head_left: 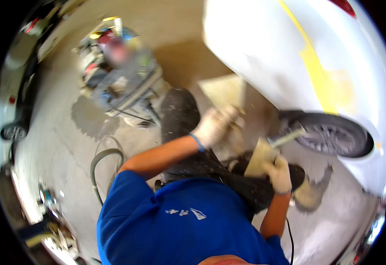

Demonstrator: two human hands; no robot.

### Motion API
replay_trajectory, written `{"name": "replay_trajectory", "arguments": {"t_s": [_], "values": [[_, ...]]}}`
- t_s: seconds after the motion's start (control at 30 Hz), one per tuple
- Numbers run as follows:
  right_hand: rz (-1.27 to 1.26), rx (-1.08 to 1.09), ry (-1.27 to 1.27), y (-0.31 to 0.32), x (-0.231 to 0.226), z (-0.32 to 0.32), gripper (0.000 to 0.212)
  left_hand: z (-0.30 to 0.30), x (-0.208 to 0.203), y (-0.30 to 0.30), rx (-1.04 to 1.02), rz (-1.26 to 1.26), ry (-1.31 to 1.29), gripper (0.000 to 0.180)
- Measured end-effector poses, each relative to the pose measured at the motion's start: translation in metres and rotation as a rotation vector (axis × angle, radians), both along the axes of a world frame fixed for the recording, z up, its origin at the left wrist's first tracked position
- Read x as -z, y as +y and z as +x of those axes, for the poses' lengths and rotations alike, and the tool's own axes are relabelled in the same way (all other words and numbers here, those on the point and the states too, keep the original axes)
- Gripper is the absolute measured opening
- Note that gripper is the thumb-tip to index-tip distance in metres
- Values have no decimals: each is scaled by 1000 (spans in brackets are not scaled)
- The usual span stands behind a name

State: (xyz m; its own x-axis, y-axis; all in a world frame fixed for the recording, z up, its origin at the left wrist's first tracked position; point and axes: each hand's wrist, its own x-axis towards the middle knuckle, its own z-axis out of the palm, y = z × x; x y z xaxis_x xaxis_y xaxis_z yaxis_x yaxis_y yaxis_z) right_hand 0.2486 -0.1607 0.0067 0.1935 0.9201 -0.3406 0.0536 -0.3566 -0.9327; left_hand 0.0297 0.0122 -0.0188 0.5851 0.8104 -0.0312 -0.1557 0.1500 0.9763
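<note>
My left hand [215, 126], in a pale work glove with a blue band at the wrist, is closed on a flat cream sheet [224, 90]. The sheet stands out beyond the fingers, beside the white car's lower body. My right hand [277, 173], gloved too, grips a flat yellowish sheet [260, 159] over my right leg. A thin pale strip [288, 138] lies just past that sheet, in front of the wheel; whether it touches the sheet I cannot tell. Motion blurs both sheets, so their material is unclear. A yellow band [314, 75] runs down the white car panel [263, 48].
The car's wheel [330, 137] is close by on the right. To the left stands a cluttered cart [122, 84] with tools and cans. A grey hose [96, 170] curves over the concrete floor [60, 168]. Another car [9, 101] is at the far left.
</note>
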Motion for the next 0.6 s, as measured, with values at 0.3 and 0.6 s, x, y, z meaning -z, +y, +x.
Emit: {"name": "replay_trajectory", "arguments": {"t_s": [0.3, 0.6], "values": [[411, 169, -345, 29, -20, -21, 19, -35, 28, -57, 554, -303, 466, 48], [415, 210, -524, 32, -23, -29, 22, -42, -3, -19, 435, -359, 419, 52]]}}
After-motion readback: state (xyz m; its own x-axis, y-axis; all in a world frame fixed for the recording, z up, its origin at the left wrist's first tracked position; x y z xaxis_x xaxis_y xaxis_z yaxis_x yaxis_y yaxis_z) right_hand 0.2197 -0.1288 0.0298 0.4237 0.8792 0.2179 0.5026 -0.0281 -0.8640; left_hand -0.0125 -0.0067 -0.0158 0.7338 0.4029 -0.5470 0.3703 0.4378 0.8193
